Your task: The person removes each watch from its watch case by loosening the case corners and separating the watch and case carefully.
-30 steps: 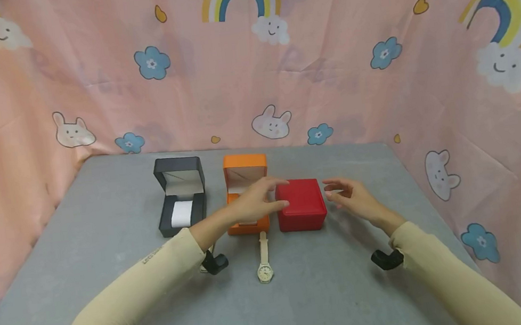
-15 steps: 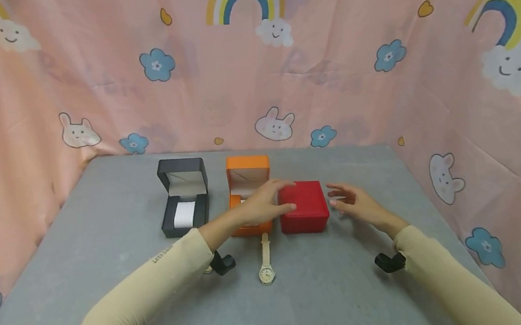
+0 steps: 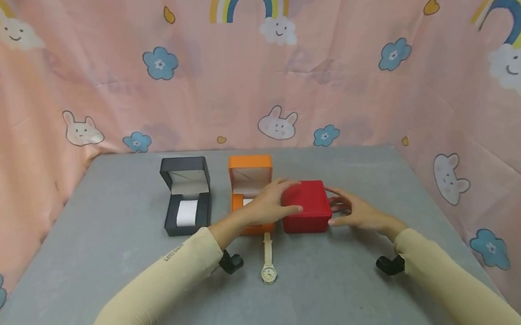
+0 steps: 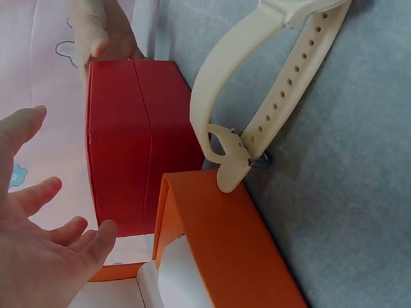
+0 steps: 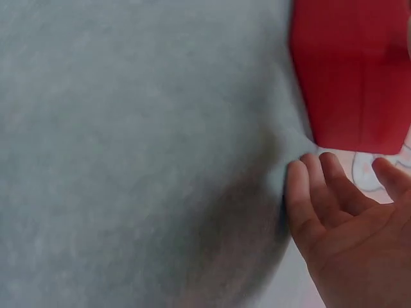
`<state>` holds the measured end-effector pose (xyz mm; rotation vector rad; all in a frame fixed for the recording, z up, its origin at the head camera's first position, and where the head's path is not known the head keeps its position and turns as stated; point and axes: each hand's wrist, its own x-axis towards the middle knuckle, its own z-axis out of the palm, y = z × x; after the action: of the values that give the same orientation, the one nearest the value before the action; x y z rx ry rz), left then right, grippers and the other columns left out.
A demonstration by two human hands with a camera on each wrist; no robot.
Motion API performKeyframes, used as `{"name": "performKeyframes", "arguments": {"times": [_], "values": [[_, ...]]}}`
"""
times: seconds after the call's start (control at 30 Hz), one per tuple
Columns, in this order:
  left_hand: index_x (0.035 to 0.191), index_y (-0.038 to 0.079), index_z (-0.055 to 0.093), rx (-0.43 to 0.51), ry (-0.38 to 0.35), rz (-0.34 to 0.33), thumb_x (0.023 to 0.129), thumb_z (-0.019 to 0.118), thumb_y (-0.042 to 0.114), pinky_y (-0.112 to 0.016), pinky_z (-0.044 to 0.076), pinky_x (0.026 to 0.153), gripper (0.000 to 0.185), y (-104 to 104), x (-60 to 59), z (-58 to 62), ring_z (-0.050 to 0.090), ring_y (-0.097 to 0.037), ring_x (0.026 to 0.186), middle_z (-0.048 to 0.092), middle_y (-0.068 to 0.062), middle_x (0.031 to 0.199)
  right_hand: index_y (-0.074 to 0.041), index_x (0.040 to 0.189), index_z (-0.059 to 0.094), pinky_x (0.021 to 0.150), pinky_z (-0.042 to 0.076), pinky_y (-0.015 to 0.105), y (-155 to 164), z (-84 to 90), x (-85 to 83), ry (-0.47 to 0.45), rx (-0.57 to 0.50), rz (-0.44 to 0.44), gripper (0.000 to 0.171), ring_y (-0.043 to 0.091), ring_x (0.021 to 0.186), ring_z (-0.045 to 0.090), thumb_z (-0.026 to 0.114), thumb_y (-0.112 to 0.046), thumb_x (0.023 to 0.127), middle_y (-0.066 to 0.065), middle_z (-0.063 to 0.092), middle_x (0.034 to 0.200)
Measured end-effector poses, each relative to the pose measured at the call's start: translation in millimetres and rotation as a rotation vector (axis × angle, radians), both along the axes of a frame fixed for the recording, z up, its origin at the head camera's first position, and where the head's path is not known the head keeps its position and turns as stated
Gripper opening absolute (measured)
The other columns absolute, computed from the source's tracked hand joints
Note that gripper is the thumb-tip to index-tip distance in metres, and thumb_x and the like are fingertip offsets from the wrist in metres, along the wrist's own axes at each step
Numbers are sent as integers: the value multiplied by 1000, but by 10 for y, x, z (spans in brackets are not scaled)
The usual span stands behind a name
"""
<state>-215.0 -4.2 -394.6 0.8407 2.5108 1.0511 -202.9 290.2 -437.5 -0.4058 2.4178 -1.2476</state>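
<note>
A closed red box (image 3: 310, 199) stands on the grey table between the two hands. My left hand (image 3: 270, 203) hovers at its left side with fingers spread; the left wrist view shows the fingertips of that hand (image 4: 48, 250) close to the box, contact unclear. On the other side, my right hand (image 3: 365, 212) reaches along the box's right face, thumb toward the front. In the right wrist view, a small gap shows between the right hand's fingers (image 5: 300, 192) and the red box (image 5: 350, 83). Neither hand grips anything.
An orange watch box (image 3: 250, 162) with raised lid stands left of the red box, partly behind my left hand. Farther left is an open black watch box (image 3: 183, 166) holding a white cushion (image 3: 186, 213). A cream watch (image 3: 269, 273) lies before the orange box.
My right hand has moved closer to the red box's right side, its thumb and fingers spreading wider. My left hand stays nearly in place beside the box. The view has shifted slightly.
</note>
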Motion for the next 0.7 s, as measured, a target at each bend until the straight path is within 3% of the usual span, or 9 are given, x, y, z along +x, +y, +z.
{"name": "performKeyframes", "arguments": {"times": [0.17, 0.4, 0.7], "values": [[156, 20, 37, -17, -3, -12, 95, 69, 34, -50, 47, 109, 71, 20, -9, -9, 38, -27, 143, 35, -8, 161, -17, 164, 11, 104, 50, 54, -44, -53, -22, 33, 51, 6, 106, 38, 127, 55, 80, -32, 85, 26, 44, 151], [158, 20, 33, -59, -2, -5, 91, 73, 35, -51, 46, 110, 79, 31, -40, -16, 37, -28, 143, 32, -9, 162, -17, 164, 7, 105, 48, 56, -102, -47, -70, 17, 58, 25, 110, 34, 124, 57, 82, -30, 84, 25, 38, 155], [162, 14, 25, -165, 0, 4, 87, 78, 38, -46, 46, 111, 95, 115, -53, -82, 36, -30, 144, 21, -13, 167, -15, 164, 6, 105, 49, 54, -137, -74, -87, 24, 78, 97, 114, 37, 132, 47, 83, -31, 82, 19, 36, 157]]}}
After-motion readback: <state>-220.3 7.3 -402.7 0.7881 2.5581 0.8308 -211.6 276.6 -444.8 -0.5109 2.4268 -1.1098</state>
